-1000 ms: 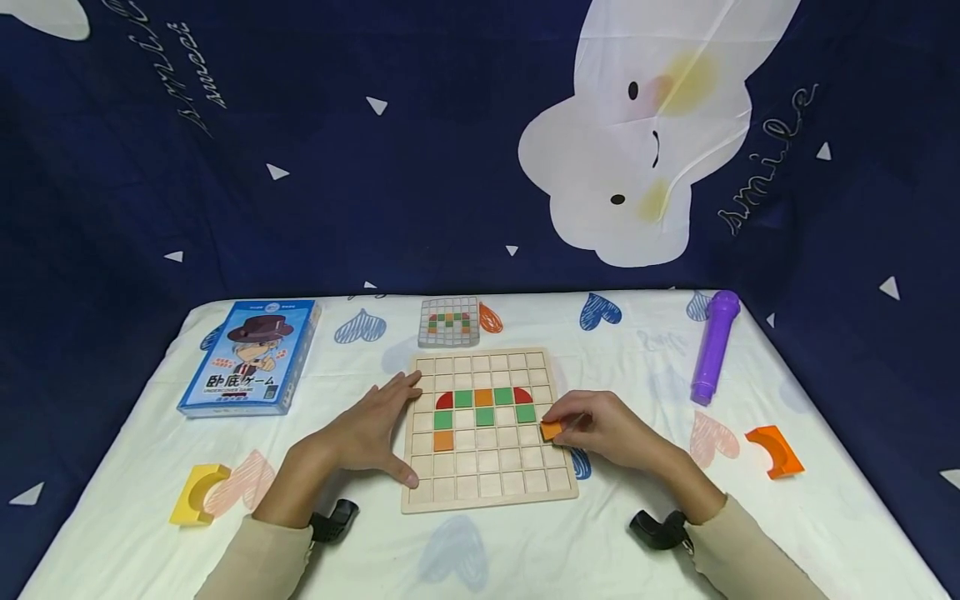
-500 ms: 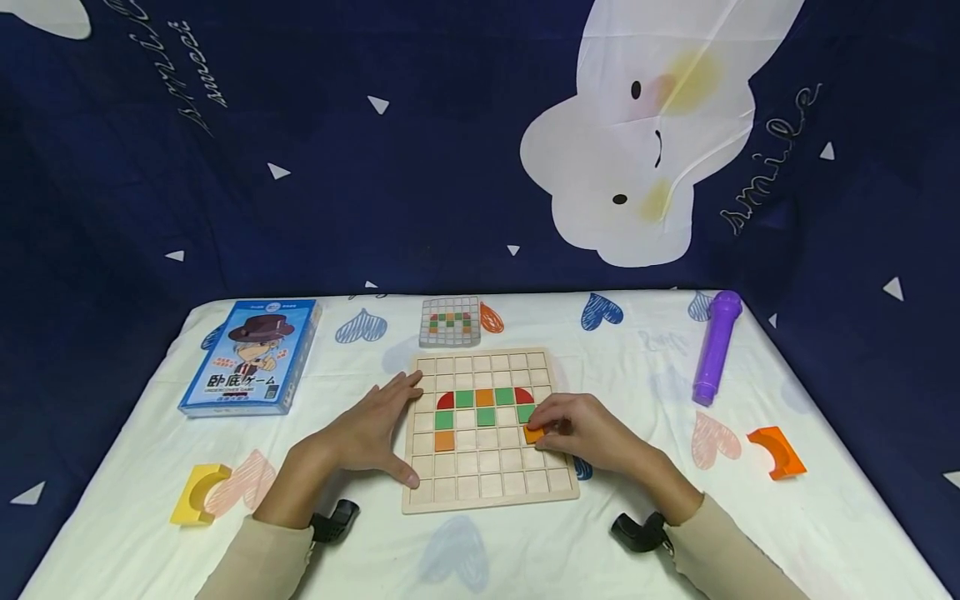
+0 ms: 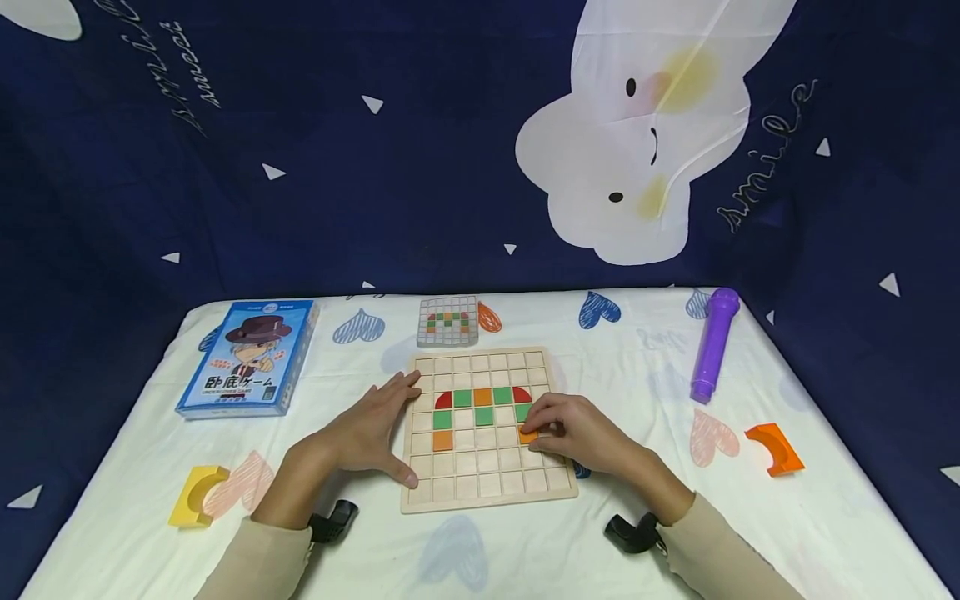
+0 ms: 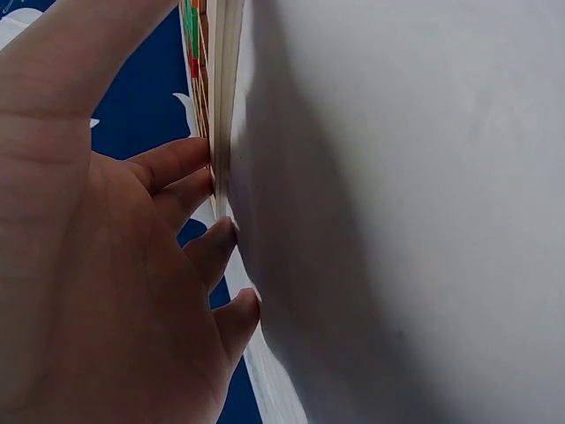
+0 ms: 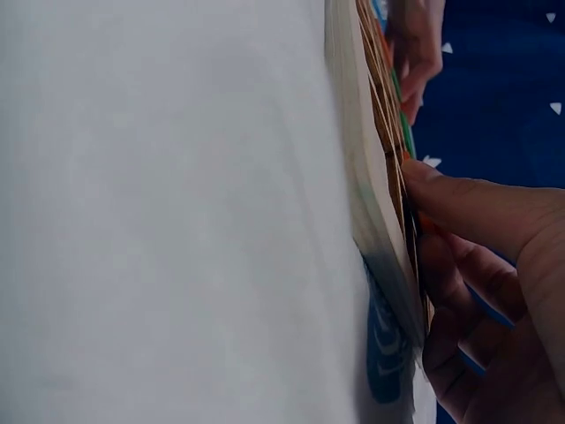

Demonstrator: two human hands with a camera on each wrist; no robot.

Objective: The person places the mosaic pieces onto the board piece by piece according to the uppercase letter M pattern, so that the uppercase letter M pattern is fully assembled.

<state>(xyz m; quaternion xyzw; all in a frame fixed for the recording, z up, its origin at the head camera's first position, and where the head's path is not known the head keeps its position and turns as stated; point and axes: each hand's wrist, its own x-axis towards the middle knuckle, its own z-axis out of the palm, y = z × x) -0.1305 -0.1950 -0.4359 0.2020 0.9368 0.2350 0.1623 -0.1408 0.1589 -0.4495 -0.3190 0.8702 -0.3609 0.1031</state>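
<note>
A wooden grid board [image 3: 489, 485] lies mid-table, with green, red and orange tiles in its upper-middle cells. My left hand [image 3: 366, 433] is spread along the board's left edge, fingertips and thumb touching its frame. In the left wrist view its fingers [image 4: 190, 159] rest against the board's side. On the right part of the grid my right hand [image 3: 579, 429] pinches a square orange tile [image 3: 528, 436] between thumb and fingers, just below a green tile [image 3: 522, 412]. Another orange tile [image 3: 443, 440] sits in the same row at left. The fingers partly hide the pinched tile.
Behind the board lies a pattern card [image 3: 447, 337] printed with a coloured grid. A blue game box [image 3: 251, 358] is at back left, a yellow arch block [image 3: 197, 497] at front left. To the right are a purple microphone-shaped toy [image 3: 714, 346] and an orange arch block [image 3: 777, 451].
My right hand has moved left, bringing the orange tile from the board's right edge into the grid below the right-hand green tile. The left hand has stayed in place.
</note>
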